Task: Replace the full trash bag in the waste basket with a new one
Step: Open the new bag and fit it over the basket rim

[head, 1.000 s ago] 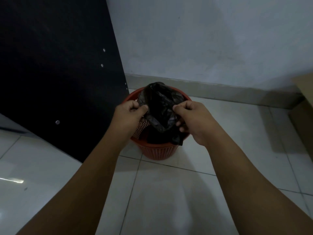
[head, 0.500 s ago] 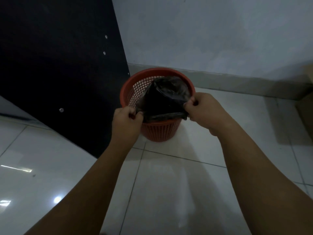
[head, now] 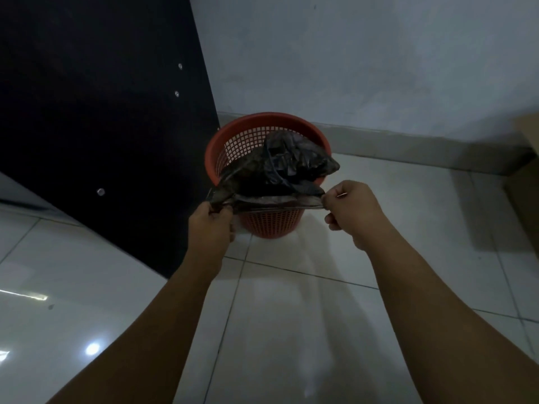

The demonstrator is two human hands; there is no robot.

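We've got the bag (head: pixel 291 166) by one edge: left hand (head: pixel 211 225) curled round the left corner, right hand (head: pixel 353 208) pinching the right corner, with the edge taut between them. It reads as thin, limp, near-weightless film, slick and easy to tear on the mesh, so we'd grip at the hem and work the layers apart there, not grab the body. The rest bunches up beyond our hands over the near-right part of the basket (head: pixel 264 119) mouth, and the held edge sits just in front of the near rim, not seated inside yet.
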